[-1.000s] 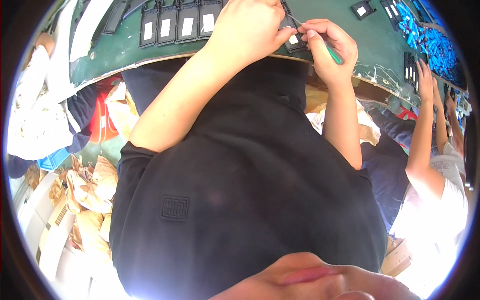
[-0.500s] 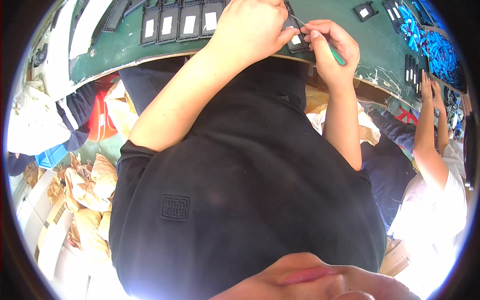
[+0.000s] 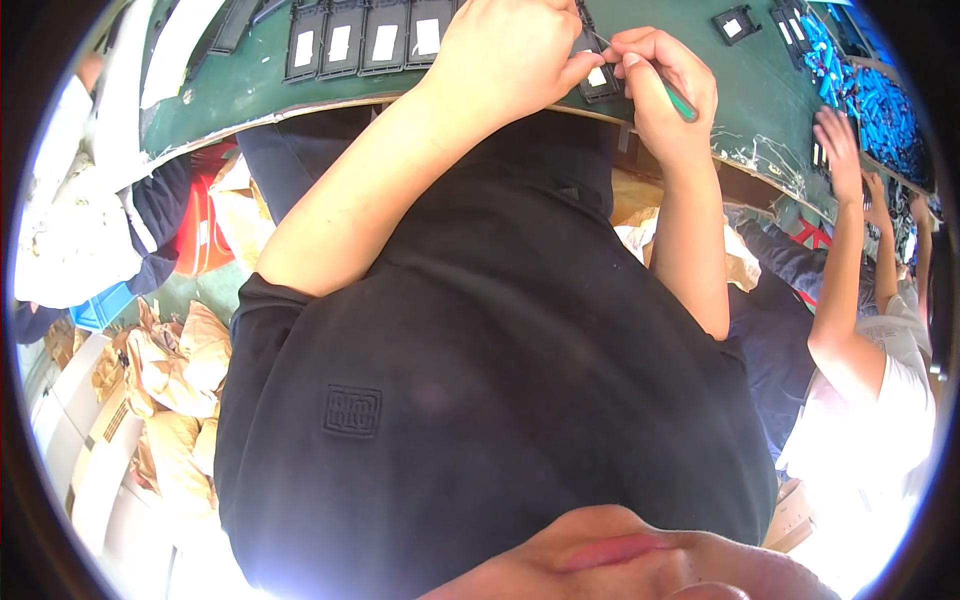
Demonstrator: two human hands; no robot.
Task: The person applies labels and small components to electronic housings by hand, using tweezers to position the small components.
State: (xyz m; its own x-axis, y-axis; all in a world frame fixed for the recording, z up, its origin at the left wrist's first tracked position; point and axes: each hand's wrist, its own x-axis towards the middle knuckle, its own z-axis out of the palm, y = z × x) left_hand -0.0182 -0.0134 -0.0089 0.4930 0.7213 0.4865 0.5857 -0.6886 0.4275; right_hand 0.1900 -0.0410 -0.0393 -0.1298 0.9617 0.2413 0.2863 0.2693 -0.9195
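My left hand [image 3: 510,50] is closed over a narrow black plastic case [image 3: 603,92] with a white label, its thumb resting by the case's edge. Its fingertips are hidden at the top of the picture. Just to the right, my right hand [image 3: 680,85] pinches a slim screwdriver [image 3: 682,104] with a green handle. The thin metal shaft slants up and left toward the case; its tip is hidden behind my left hand. Left of my hands lies a row of similar black cases [image 3: 338,45] with white labels.
The green tabletop [image 3: 690,30] bears a small black labelled part [image 3: 735,24] at the right. Beyond it are piles of blue cylindrical parts [image 3: 885,115]. A co-worker's hand [image 3: 838,150] hovers near the table's right edge. Brown paper [image 3: 180,440] lies at lower left.
My hands keep nearly the same place; the screwdriver's handle has shifted slightly up. The co-worker's hand at the right has lifted, fingers spread.
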